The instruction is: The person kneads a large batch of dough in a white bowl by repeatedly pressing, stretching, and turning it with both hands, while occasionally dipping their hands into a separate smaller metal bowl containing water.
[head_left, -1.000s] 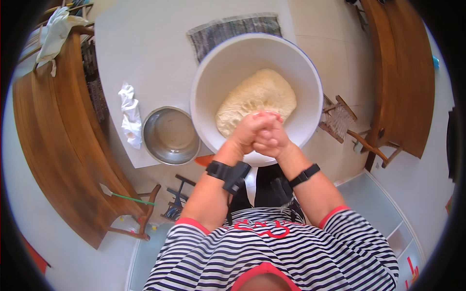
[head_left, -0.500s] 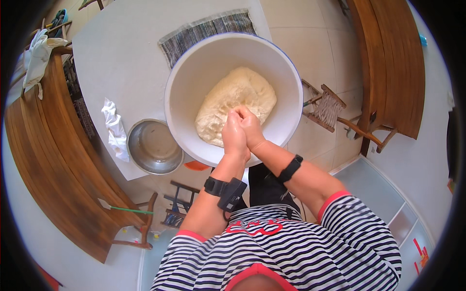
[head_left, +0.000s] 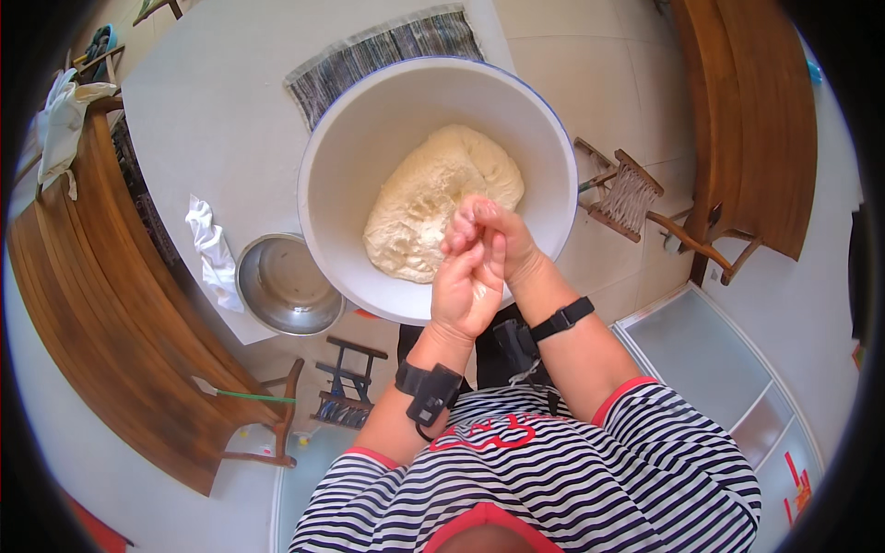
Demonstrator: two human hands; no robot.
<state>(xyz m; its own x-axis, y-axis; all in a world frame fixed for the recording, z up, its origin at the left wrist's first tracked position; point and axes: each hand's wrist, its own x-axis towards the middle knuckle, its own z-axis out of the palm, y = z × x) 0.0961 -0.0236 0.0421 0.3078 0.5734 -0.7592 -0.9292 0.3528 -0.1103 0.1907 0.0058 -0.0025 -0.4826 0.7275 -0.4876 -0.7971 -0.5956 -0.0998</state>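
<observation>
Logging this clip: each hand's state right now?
Left hand: loosely open, nothing visibly held.
Right hand: fingers curled; cannot tell whether it holds anything.

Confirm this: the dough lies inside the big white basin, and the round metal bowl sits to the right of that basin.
One part is wrong: in the head view, the round metal bowl sits to the left of the big white basin, not the right. The dough does lie inside the basin.

left hand (head_left: 468, 288), right hand (head_left: 502, 229) — touching each other over blue-rimmed white basin (head_left: 343, 164) | pale dough (head_left: 431, 189) — lumped inside basin | metal bowl (head_left: 288, 281) just left of basin
</observation>
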